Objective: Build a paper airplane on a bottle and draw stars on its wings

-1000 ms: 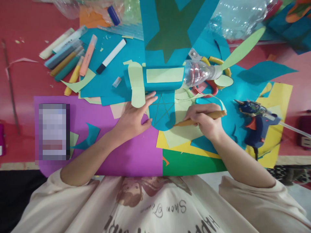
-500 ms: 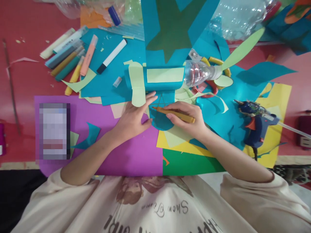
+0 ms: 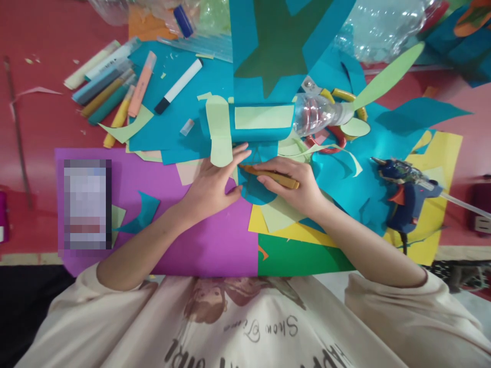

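My right hand (image 3: 297, 181) grips a yellow-brown marker (image 3: 278, 179), its tip on a small blue paper piece (image 3: 257, 193) that bears thin star-like lines. My left hand (image 3: 215, 186) lies with fingers apart at the left edge of that piece, its fingertips on the blue paper. Just above the hands is a clear plastic bottle (image 3: 312, 113) on its side, wrapped in blue paper with a pale green strip (image 3: 264, 117) on it. A pale green rounded paper strip (image 3: 220, 133) sticks out at the bottle's left end, partly over my left fingers.
Several markers (image 3: 103, 97) lie at upper left. A phone-like device (image 3: 86, 204) rests on purple paper (image 3: 215, 240). At right is a glue gun (image 3: 406, 204) on yellow paper. Scissors (image 3: 326, 140) are partly hidden behind the bottle. A dark green star (image 3: 282, 46) lies on blue paper.
My right hand and the marker have shifted slightly left, the tip moving along the drawn lines. My left hand stays in place on the paper. The view has shifted a little.
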A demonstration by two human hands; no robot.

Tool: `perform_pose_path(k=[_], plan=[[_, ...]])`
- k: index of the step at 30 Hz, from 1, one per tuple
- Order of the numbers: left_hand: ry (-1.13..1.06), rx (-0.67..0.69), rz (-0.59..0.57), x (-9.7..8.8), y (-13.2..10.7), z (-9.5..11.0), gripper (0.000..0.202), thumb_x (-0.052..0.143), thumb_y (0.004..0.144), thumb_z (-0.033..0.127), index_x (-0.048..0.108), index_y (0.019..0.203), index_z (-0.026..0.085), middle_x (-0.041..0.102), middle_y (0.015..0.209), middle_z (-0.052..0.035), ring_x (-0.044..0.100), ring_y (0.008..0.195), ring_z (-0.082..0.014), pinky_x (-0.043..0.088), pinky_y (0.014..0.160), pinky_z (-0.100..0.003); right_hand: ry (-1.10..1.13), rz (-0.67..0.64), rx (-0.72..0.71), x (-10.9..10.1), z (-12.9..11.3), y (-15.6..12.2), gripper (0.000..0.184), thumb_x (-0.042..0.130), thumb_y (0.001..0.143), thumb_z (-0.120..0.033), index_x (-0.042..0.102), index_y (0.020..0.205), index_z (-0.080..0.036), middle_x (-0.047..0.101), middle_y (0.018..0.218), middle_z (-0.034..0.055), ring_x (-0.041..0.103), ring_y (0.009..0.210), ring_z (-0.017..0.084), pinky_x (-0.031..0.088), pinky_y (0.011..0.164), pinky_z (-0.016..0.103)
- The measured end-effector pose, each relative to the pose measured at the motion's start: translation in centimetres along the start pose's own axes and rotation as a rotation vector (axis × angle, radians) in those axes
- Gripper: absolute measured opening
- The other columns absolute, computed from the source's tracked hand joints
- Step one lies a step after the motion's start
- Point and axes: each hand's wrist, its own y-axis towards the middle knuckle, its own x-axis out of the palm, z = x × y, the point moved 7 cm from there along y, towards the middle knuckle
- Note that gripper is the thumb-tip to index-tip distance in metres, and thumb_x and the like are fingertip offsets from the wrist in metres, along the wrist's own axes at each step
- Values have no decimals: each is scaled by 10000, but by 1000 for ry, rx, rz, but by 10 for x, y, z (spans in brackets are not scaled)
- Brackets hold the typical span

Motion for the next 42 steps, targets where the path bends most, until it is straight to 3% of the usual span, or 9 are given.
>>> perform_pose_path(k=[12, 21, 29, 42], plan=[[4, -17, -17, 1, 0, 0, 560, 501, 863, 201, 394, 1413, 200, 407, 1536, -104, 380, 1427, -268, 334, 1163, -470, 4, -41, -54, -8, -12, 0, 134, 618, 867, -208, 739, 920, -189, 765, 862, 50, 703, 747, 155, 556, 674, 273], [3, -16, -24, 1, 0, -1, 563, 500, 862, 199, 384, 1413, 204, 394, 1544, -102, 375, 1430, -259, 333, 1163, -466, 11, -65, 12, -16, -11, -1, 121, 614, 851, -200, 730, 823, -175, 744, 755, 26, 666, 640, 131, 506, 586, 236], [17, -17, -27, 2, 0, -2, 565, 497, 862, 196, 375, 1413, 198, 396, 1542, -110, 383, 1424, -267, 338, 1153, -466, 31, -74, 61, -19, -9, -3, 176, 588, 845, -235, 691, 722, -164, 697, 669, 15, 594, 558, 108, 419, 508, 224], [29, -5, -27, 2, -1, -1, 563, 498, 865, 194, 370, 1413, 189, 400, 1538, -121, 388, 1420, -272, 350, 1140, -472, 22, -56, 85, -22, -9, -1, 273, 491, 818, -244, 560, 560, -188, 609, 546, 3, 528, 490, 100, 372, 474, 230]])
